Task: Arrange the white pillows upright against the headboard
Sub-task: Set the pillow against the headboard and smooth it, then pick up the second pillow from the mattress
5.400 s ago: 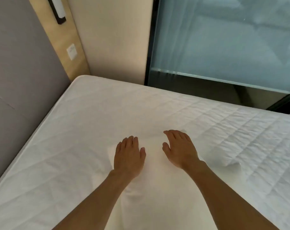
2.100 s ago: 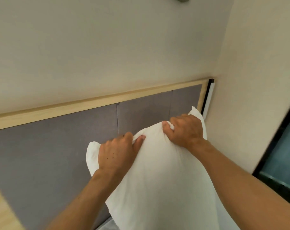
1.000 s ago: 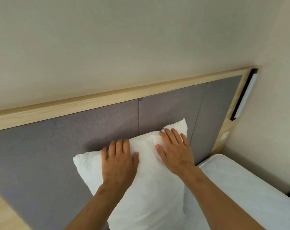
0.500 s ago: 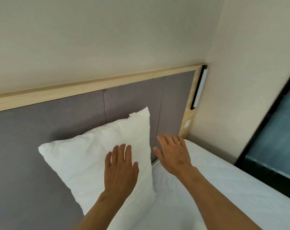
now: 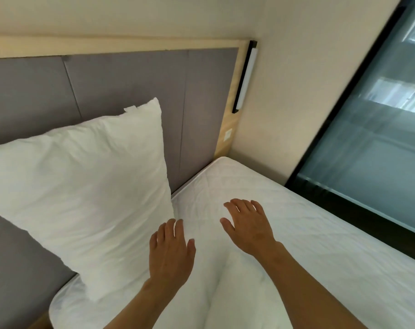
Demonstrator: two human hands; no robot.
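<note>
A white pillow (image 5: 83, 186) stands upright and leans against the grey padded headboard (image 5: 130, 91) at the left. My left hand (image 5: 170, 252) hovers palm down by the pillow's lower right edge, fingers apart, holding nothing. My right hand (image 5: 248, 224) is spread open over the white quilted mattress (image 5: 308, 257), apart from the pillow. A second white pillow (image 5: 239, 293) lies flat on the mattress under my forearms, partly hidden by them.
The headboard has a light wooden frame (image 5: 227, 129) with a wall lamp (image 5: 245, 77) and a switch plate on its right post. A beige wall stands behind the bed's corner. A dark-framed window (image 5: 367, 138) runs along the bed's right side.
Both hands have come off the upright pillow and drawn back over the mattress. My view has swung right and down. The pillow stays leaning on the headboard.
</note>
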